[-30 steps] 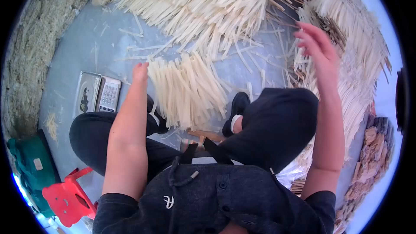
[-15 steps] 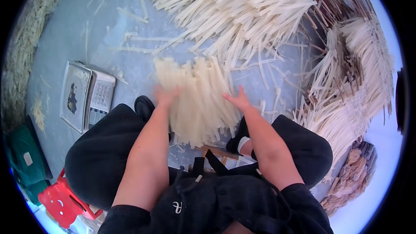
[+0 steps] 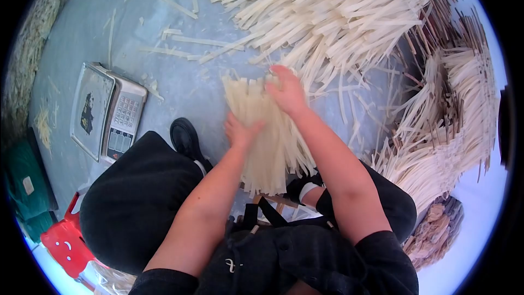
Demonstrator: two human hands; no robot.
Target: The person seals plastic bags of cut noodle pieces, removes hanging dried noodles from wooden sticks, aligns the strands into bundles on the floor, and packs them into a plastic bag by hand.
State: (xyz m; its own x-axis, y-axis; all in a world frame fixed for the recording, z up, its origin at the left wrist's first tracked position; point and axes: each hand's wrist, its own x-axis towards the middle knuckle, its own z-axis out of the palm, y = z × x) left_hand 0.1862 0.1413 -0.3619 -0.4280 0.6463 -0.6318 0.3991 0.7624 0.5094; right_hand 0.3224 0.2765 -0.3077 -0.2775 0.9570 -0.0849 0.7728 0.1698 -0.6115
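Note:
A bundle of flat, pale strips (image 3: pixel 265 150), which look like dried wide noodles, lies in front of me between my feet, its strips running toward my body. My left hand (image 3: pixel 243 131) rests on the bundle's left side, thumb and fingers spread apart. At the far right corner my right hand (image 3: pixel 286 90) touches the strips' far ends, its fingers apart and slightly bent. Part of the bundle's right edge is hidden by my right hand and forearm.
A large heap of the same strips (image 3: pixel 338 16) spreads ahead; more strips with thin brown sticks (image 3: pixel 436 131) pile up at right. A digital scale (image 3: pixel 109 112) stands on the grey floor at left. Near my left knee is a red plastic seat (image 3: pixel 68 246). Loose strips litter the floor.
My right hand has moved from beside the bundle up to its far right corner. My left hand has come lower and rightward onto the left side. The view has shifted slightly.

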